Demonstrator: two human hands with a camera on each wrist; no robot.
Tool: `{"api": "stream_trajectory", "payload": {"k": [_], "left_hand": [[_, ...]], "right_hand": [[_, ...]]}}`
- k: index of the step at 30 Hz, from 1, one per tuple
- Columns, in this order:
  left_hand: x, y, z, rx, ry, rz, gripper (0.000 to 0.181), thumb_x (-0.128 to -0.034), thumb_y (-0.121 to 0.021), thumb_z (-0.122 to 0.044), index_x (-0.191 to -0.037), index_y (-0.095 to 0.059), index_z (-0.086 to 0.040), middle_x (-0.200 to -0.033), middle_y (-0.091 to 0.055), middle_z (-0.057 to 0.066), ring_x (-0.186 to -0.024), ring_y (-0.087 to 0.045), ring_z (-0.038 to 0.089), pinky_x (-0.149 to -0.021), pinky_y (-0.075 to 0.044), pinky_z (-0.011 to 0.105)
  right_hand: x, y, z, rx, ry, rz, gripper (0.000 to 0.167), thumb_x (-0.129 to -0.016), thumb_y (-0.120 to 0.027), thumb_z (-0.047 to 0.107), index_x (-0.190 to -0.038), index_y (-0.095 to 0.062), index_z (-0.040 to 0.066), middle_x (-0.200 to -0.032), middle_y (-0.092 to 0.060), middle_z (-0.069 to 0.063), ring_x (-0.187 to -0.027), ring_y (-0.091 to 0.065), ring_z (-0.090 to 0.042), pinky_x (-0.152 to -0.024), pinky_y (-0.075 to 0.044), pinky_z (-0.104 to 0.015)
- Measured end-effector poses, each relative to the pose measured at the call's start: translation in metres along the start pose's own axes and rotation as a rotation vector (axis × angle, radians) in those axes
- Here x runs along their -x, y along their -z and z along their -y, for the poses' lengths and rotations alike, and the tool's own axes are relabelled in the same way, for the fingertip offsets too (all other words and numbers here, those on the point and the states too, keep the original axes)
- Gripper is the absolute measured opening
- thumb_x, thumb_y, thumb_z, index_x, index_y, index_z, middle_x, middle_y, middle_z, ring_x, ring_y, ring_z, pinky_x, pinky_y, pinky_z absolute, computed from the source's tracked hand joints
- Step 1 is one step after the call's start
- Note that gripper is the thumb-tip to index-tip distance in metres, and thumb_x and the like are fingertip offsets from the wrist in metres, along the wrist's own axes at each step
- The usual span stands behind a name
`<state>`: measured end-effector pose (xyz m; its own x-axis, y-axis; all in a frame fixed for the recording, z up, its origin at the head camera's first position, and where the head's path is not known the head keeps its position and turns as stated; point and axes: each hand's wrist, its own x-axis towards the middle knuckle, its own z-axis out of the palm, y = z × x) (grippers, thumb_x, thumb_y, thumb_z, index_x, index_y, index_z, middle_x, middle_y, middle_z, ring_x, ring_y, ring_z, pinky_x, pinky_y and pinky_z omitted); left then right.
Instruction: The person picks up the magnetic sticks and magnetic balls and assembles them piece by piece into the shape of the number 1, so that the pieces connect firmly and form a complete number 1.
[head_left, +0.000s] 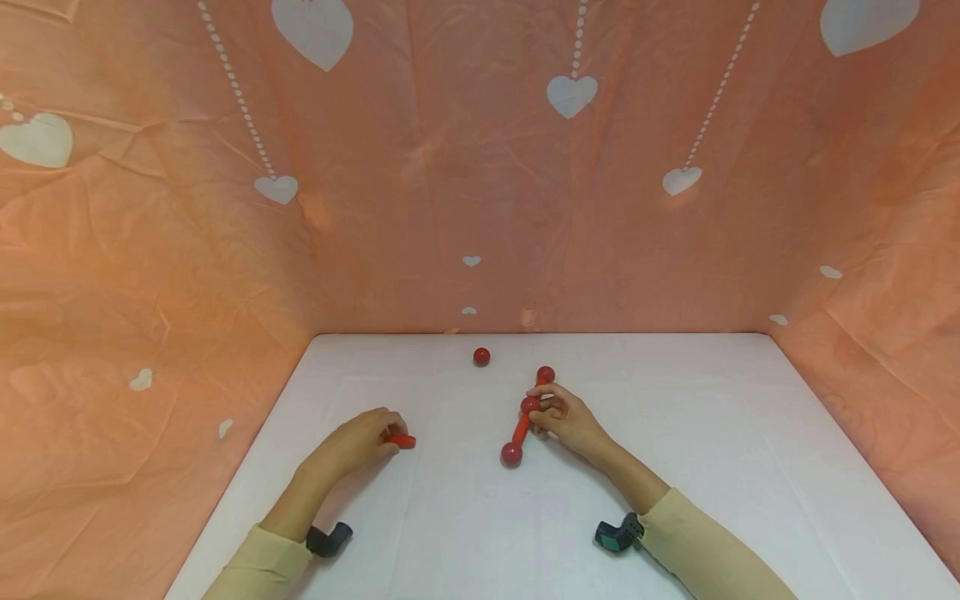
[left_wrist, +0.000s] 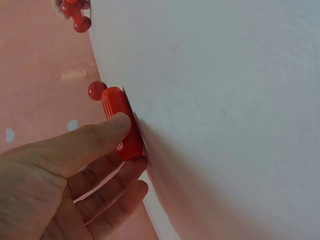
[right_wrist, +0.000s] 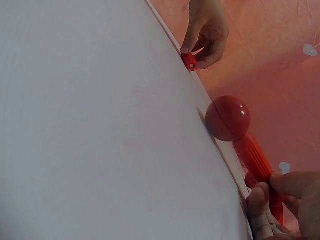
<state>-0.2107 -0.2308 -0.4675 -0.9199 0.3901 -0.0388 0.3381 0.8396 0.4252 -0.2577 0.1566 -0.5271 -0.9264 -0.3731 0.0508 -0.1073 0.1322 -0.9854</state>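
My left hand (head_left: 358, 440) pinches a short red toy building rod (left_wrist: 115, 100) between thumb and fingers, low over the white table at centre-left. Ridges run along the rod's side, and a pale dot shows on its end in the right wrist view. My right hand (head_left: 573, 422) grips a joined stick of three red balls and two red rods at its middle ball (head_left: 529, 405). This stick slants from a near ball (head_left: 512, 454) to a far ball (head_left: 546, 374). In the right wrist view, the near ball (right_wrist: 228, 118) joins a ridged rod (right_wrist: 254, 157).
A loose red ball (head_left: 482, 357) sits near the table's back edge, left of the joined stick. The white table (head_left: 465, 533) meets orange cloth walls (head_left: 450, 208) with white hearts at the back and sides. A dark device (head_left: 619, 533) is worn at each wrist.
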Motion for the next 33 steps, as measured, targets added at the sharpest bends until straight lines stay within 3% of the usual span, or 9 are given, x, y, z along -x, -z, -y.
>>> {"api": "stream_trajectory", "payload": {"k": [9,19,33], "left_hand": [[0.001,-0.001,-0.008,0.044,0.019,0.019,0.017,-0.0932,-0.081,-0.004,-0.107,-0.074,-0.012,-0.098,-0.070,-0.002,-0.090,-0.063,0.016,-0.087,-0.057,0.041],[-0.004,-0.008,-0.017,0.098,0.021,0.034,0.022,-0.0943,-0.082,-0.009,-0.114,-0.073,-0.013,-0.099,-0.070,-0.004,-0.093,-0.064,0.016,-0.088,-0.059,0.041],[-0.006,-0.014,-0.031,0.192,-0.071,0.042,0.021,-0.0943,-0.083,-0.010,-0.112,-0.072,-0.011,-0.096,-0.069,-0.004,-0.086,-0.060,0.012,-0.078,-0.054,0.027]], "right_hand": [[-0.001,-0.001,-0.001,0.033,-0.013,-0.047,0.037,-0.101,-0.074,0.006,-0.136,-0.063,0.005,-0.104,-0.070,-0.011,-0.082,-0.066,-0.022,-0.073,-0.059,-0.025],[0.000,0.000,-0.001,0.077,-0.003,-0.061,0.037,-0.101,-0.075,0.009,-0.137,-0.066,0.007,-0.118,-0.068,-0.017,-0.086,-0.068,-0.026,-0.074,-0.058,-0.024],[-0.001,-0.002,0.000,0.095,-0.022,-0.066,0.039,-0.100,-0.076,0.009,-0.138,-0.067,0.007,-0.116,-0.066,-0.015,-0.084,-0.067,-0.024,-0.073,-0.058,-0.023]]}}
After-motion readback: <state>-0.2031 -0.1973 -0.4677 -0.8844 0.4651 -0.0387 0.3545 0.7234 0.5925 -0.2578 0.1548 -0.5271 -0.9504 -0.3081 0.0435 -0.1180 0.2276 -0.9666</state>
